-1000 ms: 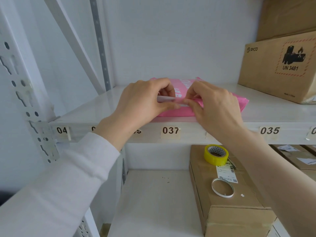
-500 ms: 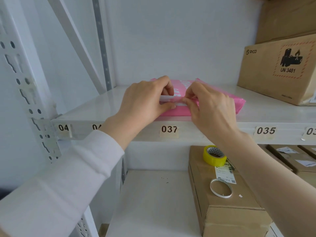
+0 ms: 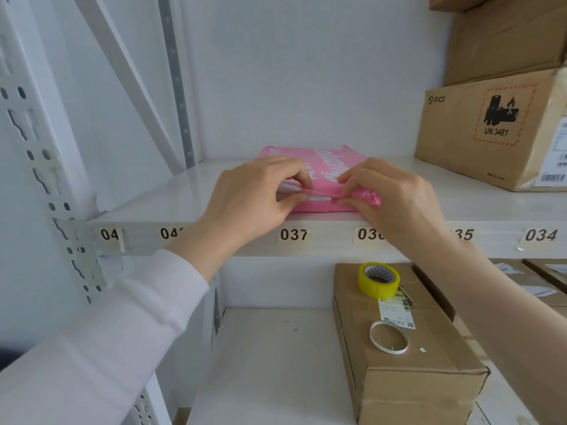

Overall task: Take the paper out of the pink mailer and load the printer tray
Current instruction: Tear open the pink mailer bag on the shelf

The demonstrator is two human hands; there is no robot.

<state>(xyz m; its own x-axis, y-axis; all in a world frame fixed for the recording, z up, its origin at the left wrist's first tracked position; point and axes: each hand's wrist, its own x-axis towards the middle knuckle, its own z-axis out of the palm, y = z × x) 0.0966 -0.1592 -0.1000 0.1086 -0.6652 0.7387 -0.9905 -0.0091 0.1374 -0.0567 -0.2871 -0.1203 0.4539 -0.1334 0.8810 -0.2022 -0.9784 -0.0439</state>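
Note:
The pink mailer point(image 3: 325, 167) lies flat on the white shelf point(image 3: 153, 207), above the label 037. My left hand point(image 3: 254, 197) pinches its front flap at the left. My right hand point(image 3: 389, 194) pinches the same flap at the right. A thin pink strip is stretched between the two hands along the front edge. A sliver of white shows under the flap near my left fingers. No printer is in view.
A brown PICO cardboard box point(image 3: 491, 130) stands on the same shelf at the right, with more boxes above it. On the shelf below, a cardboard box point(image 3: 408, 345) carries a yellow tape roll point(image 3: 379, 280) and a thin white ring point(image 3: 389, 337).
The view has risen a little, so more of the mailer's top shows. Both hands have spread slightly apart along the flap, and the pink strip between them has lengthened.

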